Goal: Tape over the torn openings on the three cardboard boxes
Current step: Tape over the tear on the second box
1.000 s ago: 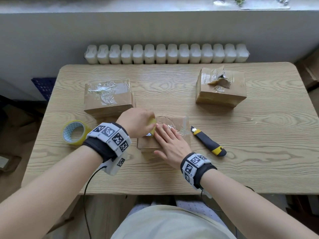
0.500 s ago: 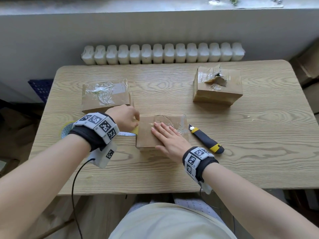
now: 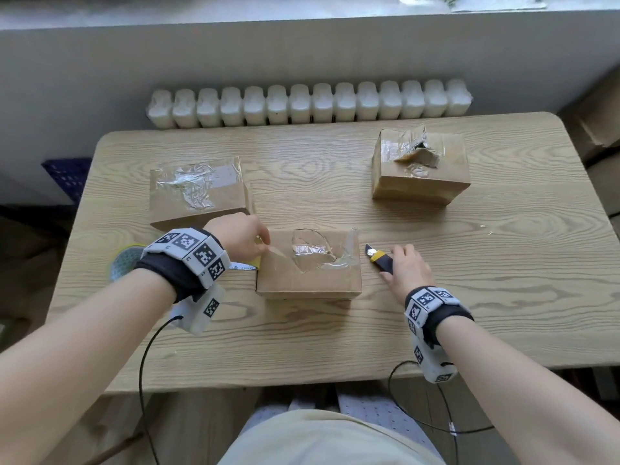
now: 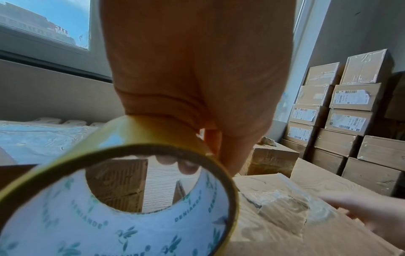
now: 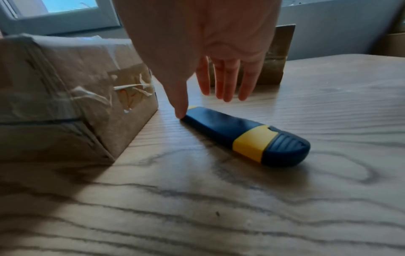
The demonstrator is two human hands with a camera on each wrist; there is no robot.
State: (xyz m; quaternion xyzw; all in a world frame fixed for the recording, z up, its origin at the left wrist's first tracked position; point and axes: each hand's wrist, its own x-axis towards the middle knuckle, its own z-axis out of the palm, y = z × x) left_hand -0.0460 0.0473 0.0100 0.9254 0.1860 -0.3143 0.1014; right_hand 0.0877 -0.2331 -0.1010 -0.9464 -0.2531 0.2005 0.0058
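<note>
I am sitting at the wooden table (image 3: 469, 297), which is carrying three cardboard boxes; the far-left box (image 3: 198, 193) is lying with crinkled clear tape across its top; the far-right box (image 3: 419, 169) is showing a torn opening with a cardboard flap sticking up, and what it is holding I cannot tell; the near box (image 3: 308, 263), in front of me between my hands, is wearing clear tape over its tear, and its contents are hidden too. A second tape roll (image 3: 122, 263) is lying on the table, half hidden behind my left wrist. My left hand (image 3: 240, 238) is gripping the tape roll (image 4: 122, 199) at the near box's left edge, fingers curled through its core and thumb on the outside, with a strip running from it onto the box top. My right hand (image 3: 407, 270) is hovering just right of the box with fingers straight and slightly spread, the thumb tip touching the blue and yellow utility knife (image 5: 245, 136) lying on the table.
</note>
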